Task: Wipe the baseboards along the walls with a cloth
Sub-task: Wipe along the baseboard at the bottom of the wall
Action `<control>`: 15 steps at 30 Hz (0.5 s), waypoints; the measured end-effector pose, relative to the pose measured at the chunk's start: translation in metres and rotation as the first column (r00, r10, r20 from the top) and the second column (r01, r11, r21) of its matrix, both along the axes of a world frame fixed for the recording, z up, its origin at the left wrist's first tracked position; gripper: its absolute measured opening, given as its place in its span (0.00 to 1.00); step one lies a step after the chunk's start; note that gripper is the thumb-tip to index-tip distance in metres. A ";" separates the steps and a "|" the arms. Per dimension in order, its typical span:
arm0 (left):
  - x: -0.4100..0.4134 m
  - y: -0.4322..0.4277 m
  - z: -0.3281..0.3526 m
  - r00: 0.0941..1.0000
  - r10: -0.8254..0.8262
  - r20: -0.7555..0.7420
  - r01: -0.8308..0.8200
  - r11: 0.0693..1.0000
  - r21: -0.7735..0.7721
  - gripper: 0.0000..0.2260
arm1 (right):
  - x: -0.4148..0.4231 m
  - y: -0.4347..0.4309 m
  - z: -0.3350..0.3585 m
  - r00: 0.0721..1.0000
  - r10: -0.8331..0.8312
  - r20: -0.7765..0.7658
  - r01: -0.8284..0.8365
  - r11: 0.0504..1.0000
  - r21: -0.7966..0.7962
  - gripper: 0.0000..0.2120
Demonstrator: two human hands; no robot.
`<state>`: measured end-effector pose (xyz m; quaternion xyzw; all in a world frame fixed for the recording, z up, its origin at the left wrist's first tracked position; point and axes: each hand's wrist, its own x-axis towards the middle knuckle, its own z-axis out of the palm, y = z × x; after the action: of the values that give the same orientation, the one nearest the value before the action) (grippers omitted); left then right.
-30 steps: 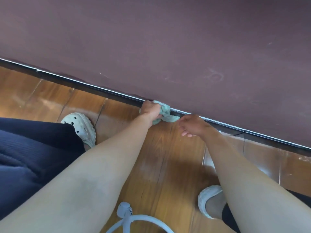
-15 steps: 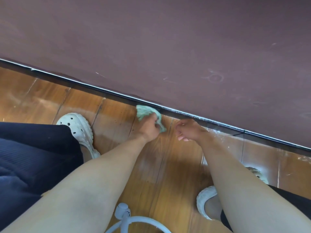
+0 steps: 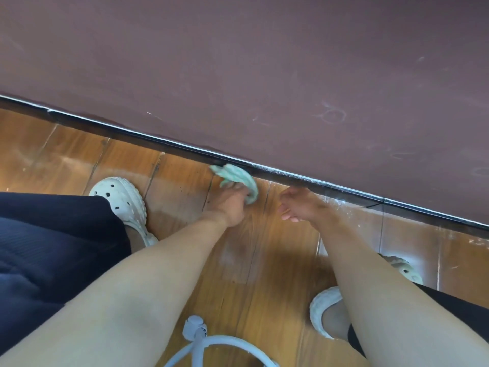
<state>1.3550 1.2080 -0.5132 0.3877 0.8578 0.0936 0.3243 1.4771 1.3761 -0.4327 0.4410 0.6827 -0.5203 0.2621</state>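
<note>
A dark baseboard (image 3: 330, 185) with a pale dusty top edge runs diagonally from upper left to lower right under a purple-brown wall (image 3: 264, 62). My left hand (image 3: 230, 205) grips a crumpled pale green cloth (image 3: 238, 177), whose upper end touches the baseboard. My right hand (image 3: 301, 205) hovers just to the right, close to the baseboard, with fingers loosely curled and nothing in it.
The floor (image 3: 264, 260) is brown wood planks with pale dusty patches. My white clog shoes sit at left (image 3: 124, 200) and at lower right (image 3: 325, 308). A white neck fan (image 3: 211, 345) hangs at the bottom centre. Dark clothing (image 3: 47, 247) fills the left.
My left hand has drawn the cloth leftward along the baseboard and slightly back off it. The right hand has stayed near the same spot.
</note>
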 end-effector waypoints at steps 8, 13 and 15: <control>-0.004 0.004 0.006 0.994 0.093 -0.051 -0.095 0.995 -0.036 0.18 | 0.009 0.004 0.000 1.000 -0.023 0.010 0.023 1.000 0.014 0.09; 0.003 0.011 0.010 0.994 0.044 -0.098 -0.053 0.995 -0.084 0.24 | 0.017 0.007 -0.004 0.998 -0.066 0.010 0.066 0.998 0.012 0.09; 0.020 0.018 0.002 0.997 -0.065 0.039 0.066 0.998 -0.013 0.28 | 0.020 0.006 -0.007 0.997 -0.075 0.020 0.075 0.997 0.012 0.09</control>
<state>1.3749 1.2263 -0.5107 0.4114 0.8388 0.0842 0.3466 1.4975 1.3823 -0.4396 0.4732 0.6659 -0.5213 0.2468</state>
